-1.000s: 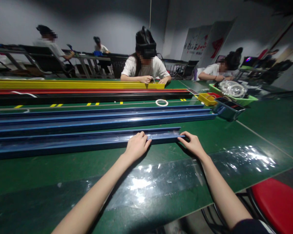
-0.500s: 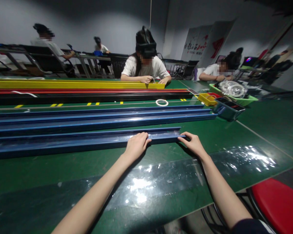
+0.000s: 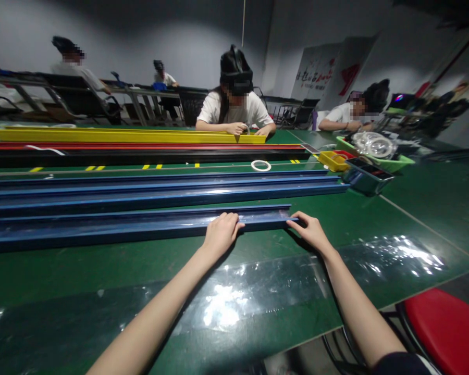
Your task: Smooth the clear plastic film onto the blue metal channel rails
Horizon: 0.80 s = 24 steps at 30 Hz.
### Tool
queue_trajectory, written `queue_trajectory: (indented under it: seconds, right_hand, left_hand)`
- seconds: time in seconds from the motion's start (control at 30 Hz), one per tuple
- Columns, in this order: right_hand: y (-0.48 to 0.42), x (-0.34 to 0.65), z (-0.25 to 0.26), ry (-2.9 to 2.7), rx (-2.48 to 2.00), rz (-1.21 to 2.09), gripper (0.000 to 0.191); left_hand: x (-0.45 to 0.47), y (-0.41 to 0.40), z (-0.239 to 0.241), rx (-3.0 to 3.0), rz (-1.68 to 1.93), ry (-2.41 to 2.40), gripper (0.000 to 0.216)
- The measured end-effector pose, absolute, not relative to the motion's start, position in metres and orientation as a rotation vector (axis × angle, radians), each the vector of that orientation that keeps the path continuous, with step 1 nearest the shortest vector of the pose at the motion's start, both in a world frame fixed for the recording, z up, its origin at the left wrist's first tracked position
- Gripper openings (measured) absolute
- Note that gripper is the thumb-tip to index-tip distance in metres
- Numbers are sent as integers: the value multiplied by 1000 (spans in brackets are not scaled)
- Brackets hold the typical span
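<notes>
Nearest me on the green table lies a long blue channel profile [image 3: 133, 229], its hollow side up. My left hand [image 3: 221, 233] is closed over its front wall, a little short of the right end. At that right end, my right hand [image 3: 308, 230] pinches the front corner between thumb and fingers. Whether a thin film edge is also in the pinch is too small to make out. Behind it rest further blue profiles [image 3: 172, 195], parallel and apart from this one. A long strip of clear plastic film [image 3: 254, 291] lies flat beneath my forearms.
Past the blue profiles are a white tape ring [image 3: 261, 165], black and red profiles [image 3: 148, 154] and a yellow profile [image 3: 121, 135]. A co-worker [image 3: 236, 107] leans over the yellow one. Bins [image 3: 369, 177] stand at right; a red stool [image 3: 445, 328] is by the table edge.
The view has shifted very slightly. Both my hands keep the same grip on the blue profile, and nothing on the table has visibly moved.
</notes>
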State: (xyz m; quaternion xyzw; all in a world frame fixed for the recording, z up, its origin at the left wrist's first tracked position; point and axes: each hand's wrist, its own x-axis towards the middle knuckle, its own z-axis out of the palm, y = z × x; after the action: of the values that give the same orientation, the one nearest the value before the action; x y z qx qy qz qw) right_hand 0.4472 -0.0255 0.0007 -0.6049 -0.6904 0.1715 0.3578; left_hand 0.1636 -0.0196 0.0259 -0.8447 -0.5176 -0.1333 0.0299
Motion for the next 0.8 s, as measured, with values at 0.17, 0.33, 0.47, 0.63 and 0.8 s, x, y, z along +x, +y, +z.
queue_trajectory:
  seconds: [0.17, 0.33, 0.47, 0.63, 0.8]
  right_hand:
    - [-26, 447, 2, -1795, -1558, 423, 30]
    - [-26, 446, 2, -1813, -1564, 396, 30]
    - [-26, 448, 0, -1827, -1573, 370, 30]
    - [-26, 449, 3, -1850, -1520, 291, 29]
    - [-23, 415, 26, -2039, -1388, 114, 25]
  left_hand:
    - [165, -20, 22, -2563, -452, -1618, 32]
    - [164, -20, 16, -2541, -495, -1549, 36]
    - [164, -20, 11, -2510, -516, -1490, 39]
    - [163, -20, 5, -2504, -558, -1436, 40]
    - [163, -19, 4, -2533, -584, -1440, 38]
